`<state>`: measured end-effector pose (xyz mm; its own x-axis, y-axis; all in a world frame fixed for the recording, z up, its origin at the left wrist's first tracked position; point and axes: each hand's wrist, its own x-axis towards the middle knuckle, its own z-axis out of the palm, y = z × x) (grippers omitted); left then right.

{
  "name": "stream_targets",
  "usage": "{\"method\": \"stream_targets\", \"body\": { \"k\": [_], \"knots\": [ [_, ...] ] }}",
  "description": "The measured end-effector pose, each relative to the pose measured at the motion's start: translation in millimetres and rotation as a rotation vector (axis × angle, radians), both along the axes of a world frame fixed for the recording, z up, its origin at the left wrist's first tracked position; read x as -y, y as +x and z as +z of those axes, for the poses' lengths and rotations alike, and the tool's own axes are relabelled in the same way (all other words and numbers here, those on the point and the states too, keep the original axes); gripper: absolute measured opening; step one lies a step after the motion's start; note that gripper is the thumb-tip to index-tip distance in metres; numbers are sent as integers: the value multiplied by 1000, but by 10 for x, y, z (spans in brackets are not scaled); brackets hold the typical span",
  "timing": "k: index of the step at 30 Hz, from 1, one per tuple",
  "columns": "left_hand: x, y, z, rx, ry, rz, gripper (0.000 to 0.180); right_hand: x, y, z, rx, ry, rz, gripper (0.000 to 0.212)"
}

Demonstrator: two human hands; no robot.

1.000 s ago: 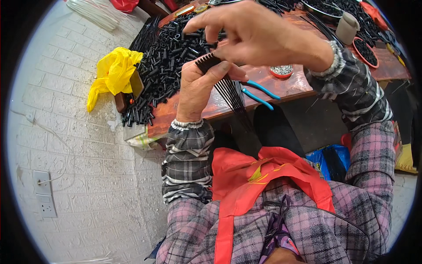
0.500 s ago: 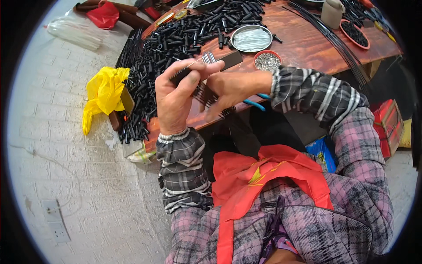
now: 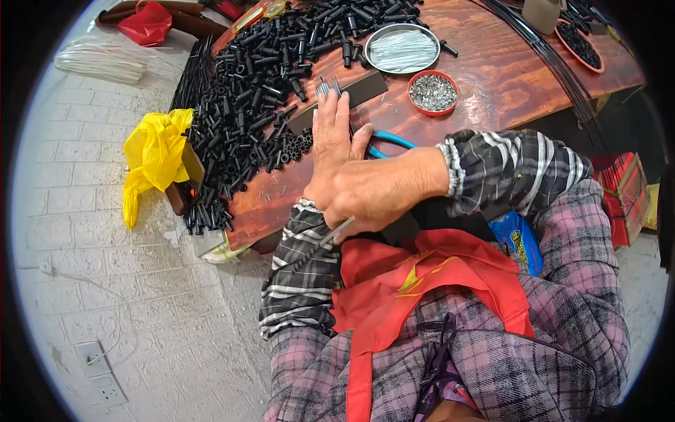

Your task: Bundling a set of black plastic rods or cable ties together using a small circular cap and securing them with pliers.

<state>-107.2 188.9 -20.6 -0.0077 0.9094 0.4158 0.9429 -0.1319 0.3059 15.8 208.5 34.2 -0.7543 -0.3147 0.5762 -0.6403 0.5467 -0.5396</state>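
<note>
The rod bundle (image 3: 325, 90) lies on the table (image 3: 492, 84) just past my hands, its metal tips pointing far. My left hand (image 3: 332, 137) lies flat on it, fingers straight and unclenched. My right hand (image 3: 373, 193) crosses over the left wrist; whether its fingers grasp anything I cannot tell. Blue-handled pliers (image 3: 390, 141) lie just right of my left hand. Black tubes (image 3: 260, 91) are heaped to the left. A red dish (image 3: 432, 91) sits further right.
</note>
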Motion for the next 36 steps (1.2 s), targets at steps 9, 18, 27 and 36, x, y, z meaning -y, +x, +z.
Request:
{"method": "stream_targets", "body": {
  "k": [9,18,27,36],
  "knots": [
    [38,-37,-137,-62,32,176,45,106,42,4,-64,377,18,11],
    [412,33,-233,-80,7,211,43,694,287,-202,-152,558,-115,14],
    [356,78,-194,-138,66,237,41,682,450,-231,-149,606,-172,15],
    [366,167,-128,-143,35,235,41,80,666,-441,0,569,-975,21]
  ]
}}
